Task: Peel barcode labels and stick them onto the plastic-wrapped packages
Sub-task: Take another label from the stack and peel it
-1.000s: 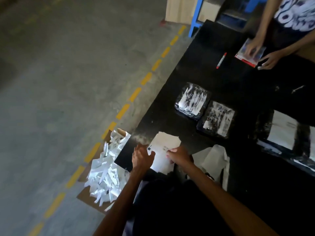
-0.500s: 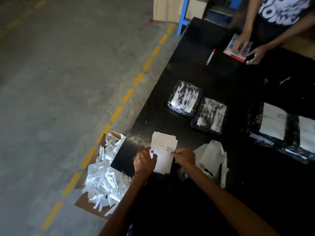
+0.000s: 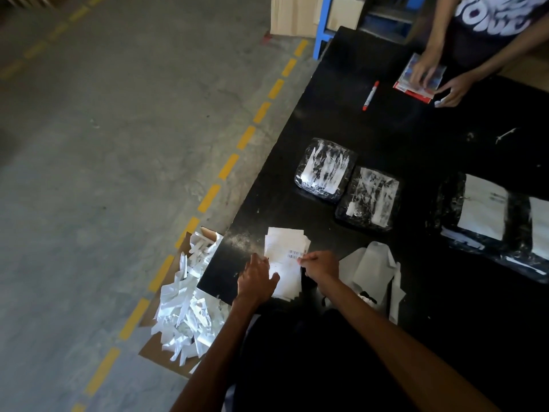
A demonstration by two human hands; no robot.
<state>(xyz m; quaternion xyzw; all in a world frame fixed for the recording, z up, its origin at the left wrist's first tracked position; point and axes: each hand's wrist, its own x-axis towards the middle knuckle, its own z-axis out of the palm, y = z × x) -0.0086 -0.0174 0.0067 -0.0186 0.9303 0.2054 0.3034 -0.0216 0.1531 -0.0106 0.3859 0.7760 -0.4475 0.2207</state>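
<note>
Cardboard box (image 3: 166, 356) on the floor at 9 o'clock of the hands, heaped with white backing strips (image 3: 190, 307). Left hand (image 3: 257, 281) lies on the near-left part of the label sheet stack (image 3: 283, 242), fingers straight and pressing it to the black table (image 3: 386, 129). Right hand (image 3: 319, 267) at the stack's right edge, fingertips pinching the right end of a barcode label (image 3: 295, 254); label's long axis runs 9 to 3, part lifted as best I can tell. Loose backing paper (image 3: 368, 269) at 3 o'clock of the right hand. Two small plastic-wrapped packages, far one (image 3: 325, 169) and near one (image 3: 368, 197), lie at 1 o'clock, well apart from both hands and touching each other. The right hand is the nearer, so the carry likely goes up-right. Larger wrapped packages (image 3: 481, 215) at 2 o'clock already carry white sheets.
</note>
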